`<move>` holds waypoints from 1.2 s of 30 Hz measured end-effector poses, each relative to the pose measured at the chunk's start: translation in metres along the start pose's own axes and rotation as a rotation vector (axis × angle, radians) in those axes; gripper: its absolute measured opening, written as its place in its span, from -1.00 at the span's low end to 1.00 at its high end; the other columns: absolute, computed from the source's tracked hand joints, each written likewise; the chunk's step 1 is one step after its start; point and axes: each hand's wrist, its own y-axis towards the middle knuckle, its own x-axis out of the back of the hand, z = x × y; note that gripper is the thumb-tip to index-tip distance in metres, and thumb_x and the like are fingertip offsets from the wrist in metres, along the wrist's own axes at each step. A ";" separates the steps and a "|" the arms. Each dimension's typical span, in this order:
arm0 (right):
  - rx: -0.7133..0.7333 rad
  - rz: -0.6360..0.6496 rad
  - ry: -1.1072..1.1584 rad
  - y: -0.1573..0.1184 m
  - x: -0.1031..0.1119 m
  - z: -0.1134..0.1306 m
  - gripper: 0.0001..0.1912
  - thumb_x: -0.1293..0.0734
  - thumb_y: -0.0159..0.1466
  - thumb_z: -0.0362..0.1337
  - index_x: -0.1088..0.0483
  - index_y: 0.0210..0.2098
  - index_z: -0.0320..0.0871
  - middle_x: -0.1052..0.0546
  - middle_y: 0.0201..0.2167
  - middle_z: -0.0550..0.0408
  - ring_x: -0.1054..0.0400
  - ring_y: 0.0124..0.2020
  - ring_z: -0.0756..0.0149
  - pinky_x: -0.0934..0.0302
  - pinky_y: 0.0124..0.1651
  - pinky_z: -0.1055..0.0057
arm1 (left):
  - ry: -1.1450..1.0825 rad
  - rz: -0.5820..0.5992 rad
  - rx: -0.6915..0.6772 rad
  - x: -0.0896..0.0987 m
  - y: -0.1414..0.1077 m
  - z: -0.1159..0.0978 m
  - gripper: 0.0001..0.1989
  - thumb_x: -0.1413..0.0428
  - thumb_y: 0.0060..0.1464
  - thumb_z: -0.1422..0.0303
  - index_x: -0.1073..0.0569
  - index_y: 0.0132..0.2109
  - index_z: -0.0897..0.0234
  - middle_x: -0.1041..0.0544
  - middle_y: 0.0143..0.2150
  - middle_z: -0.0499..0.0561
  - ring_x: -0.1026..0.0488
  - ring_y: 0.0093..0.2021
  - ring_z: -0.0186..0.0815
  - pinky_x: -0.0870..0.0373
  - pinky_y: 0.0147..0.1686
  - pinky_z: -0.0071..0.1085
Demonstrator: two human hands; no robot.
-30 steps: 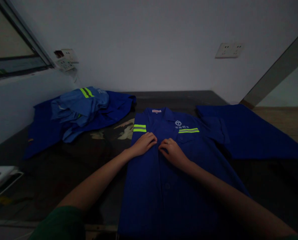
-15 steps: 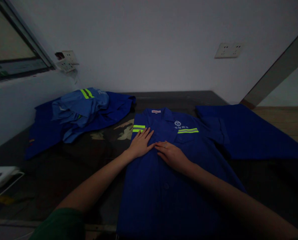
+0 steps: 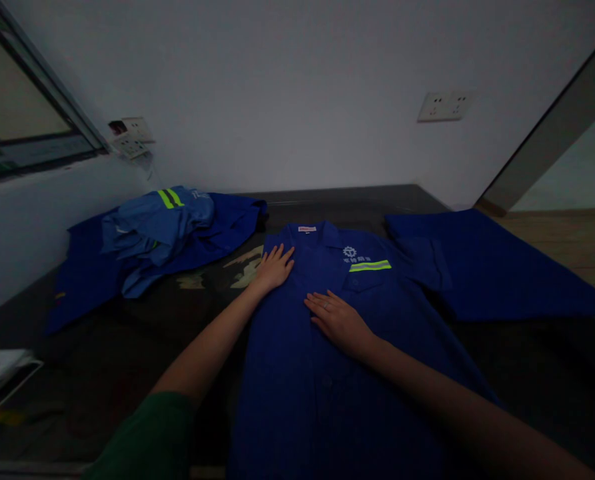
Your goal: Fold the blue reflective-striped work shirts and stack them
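Note:
A dark blue work shirt (image 3: 287, 373) lies spread face up, its collar away from me, with a white emblem and a yellow-green reflective strip on the chest. My left hand (image 3: 274, 267) rests flat with fingers spread on the shirt's left edge, near the shoulder, covering the strip there. My right hand (image 3: 340, 321) lies palm down on the front, beside the button line and below the chest pocket. Its fingers are stretched out, and a ring shows on one. Neither hand grips the cloth.
A crumpled light blue garment (image 3: 162, 223) lies on dark blue cloth (image 3: 87, 280) at the left. More folded blue cloth (image 3: 502, 267) lies at the right, by the sleeve. A white device (image 3: 0, 370) with a cable sits at the left edge. Wall sockets (image 3: 444, 107) are behind the dark table (image 3: 347, 195).
My left hand has slid outward and up toward the shoulder, now over the left reflective strip. My right hand stays near the middle of the shirt. The view has shifted slightly.

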 end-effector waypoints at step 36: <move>0.003 0.122 0.068 0.034 -0.011 0.008 -0.50 -0.09 0.41 -0.21 -0.14 0.29 -0.28 -0.14 0.33 -0.07 0.02 0.35 0.21 0.11 0.36 0.05 | 0.073 -0.126 0.291 -0.003 0.051 0.019 -0.40 0.27 0.26 0.14 -0.19 0.32 0.35 -0.13 0.37 0.25 0.03 0.39 0.02 0.18 0.30 0.14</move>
